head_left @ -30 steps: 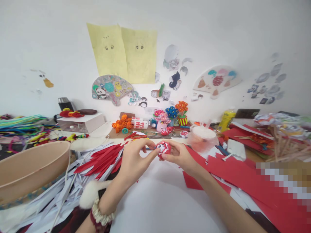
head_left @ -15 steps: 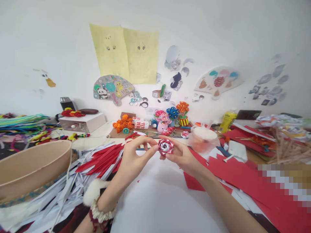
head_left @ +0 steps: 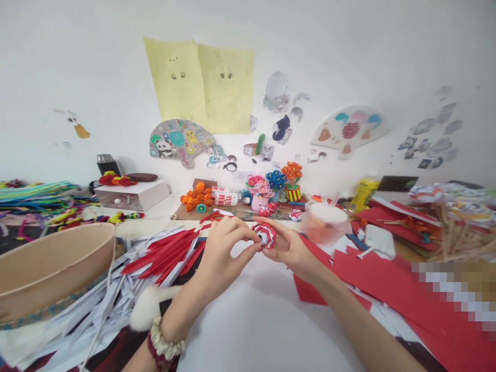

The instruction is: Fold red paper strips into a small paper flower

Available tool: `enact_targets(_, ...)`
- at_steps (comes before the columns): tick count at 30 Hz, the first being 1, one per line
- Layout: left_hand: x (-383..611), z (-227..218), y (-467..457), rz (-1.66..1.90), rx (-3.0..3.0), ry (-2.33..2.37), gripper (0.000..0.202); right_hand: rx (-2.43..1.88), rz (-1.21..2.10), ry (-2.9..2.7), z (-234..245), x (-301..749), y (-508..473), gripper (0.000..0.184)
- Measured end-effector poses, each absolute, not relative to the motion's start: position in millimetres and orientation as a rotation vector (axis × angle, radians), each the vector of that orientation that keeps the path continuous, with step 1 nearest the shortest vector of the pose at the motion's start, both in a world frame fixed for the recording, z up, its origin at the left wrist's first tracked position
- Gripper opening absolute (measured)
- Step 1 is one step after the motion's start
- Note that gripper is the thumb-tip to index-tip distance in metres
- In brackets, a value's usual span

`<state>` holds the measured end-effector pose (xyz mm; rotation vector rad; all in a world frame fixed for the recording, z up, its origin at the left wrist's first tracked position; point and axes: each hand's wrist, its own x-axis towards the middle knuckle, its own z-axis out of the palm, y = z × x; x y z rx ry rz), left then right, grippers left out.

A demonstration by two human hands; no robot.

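A small folded paper flower (head_left: 267,235), red and white with a dark centre, is held up over a white sheet (head_left: 267,310). My right hand (head_left: 292,248) grips it from the right, its fingers behind and its thumb along the lower edge. My left hand (head_left: 228,248) pinches at the flower's left side, thumb and index finger meeting at its centre. What the left fingertips grip there is too small to make out clearly. Cut red paper strips (head_left: 166,250) lie left of my left hand.
White strips (head_left: 96,289) and a beige oval basin (head_left: 54,258) are on the left. Red paper sheets (head_left: 380,279) spread to the right, near a lidded plastic cup (head_left: 325,222). Small flower pots (head_left: 293,194) and a lying bottle (head_left: 227,198) stand at the back by the wall.
My left hand has shifted slightly right, its fingertips now pinching at the flower's centre rather than its outer edge. The flower has turned somewhat, and my right hand still holds it.
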<state>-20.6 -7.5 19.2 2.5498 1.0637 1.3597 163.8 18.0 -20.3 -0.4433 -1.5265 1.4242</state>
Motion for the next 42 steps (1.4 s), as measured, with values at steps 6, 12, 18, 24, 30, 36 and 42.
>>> enact_targets(6,-21.6,18.4,-5.7,1.241,2.545,1.12,0.007,-0.48,1.415,-1.573,-20.3,164.0,19.1,0.058)
enact_targets(12,-25.7,19.5,-2.7,1.111,2.49,1.145,0.01,-0.527,1.441,-1.639,-20.1,168.8,19.9,0.059)
enact_targets(18,-28.2,17.7,-1.0,1.095,2.455,1.095,0.012,-0.563,1.469,-1.707,-16.7,171.6,19.0,0.059)
enact_targets(24,-27.4,18.8,-2.2,1.102,2.414,1.043,0.012,-0.575,1.458,-1.708,-16.6,172.0,18.2,0.055)
enact_targets(30,-24.7,19.7,-2.2,1.188,2.331,1.007,0.011,-0.553,1.441,-1.704,-21.2,171.5,20.9,0.06)
enact_targets(36,-27.6,21.5,-1.9,1.37,2.252,0.943,0.01,-0.547,1.423,-1.682,-16.3,171.0,17.8,0.076)
enact_targets(42,-24.8,18.3,-2.0,1.313,2.315,0.869,0.042,-0.343,1.587,-1.584,-22.7,169.4,19.4,0.077)
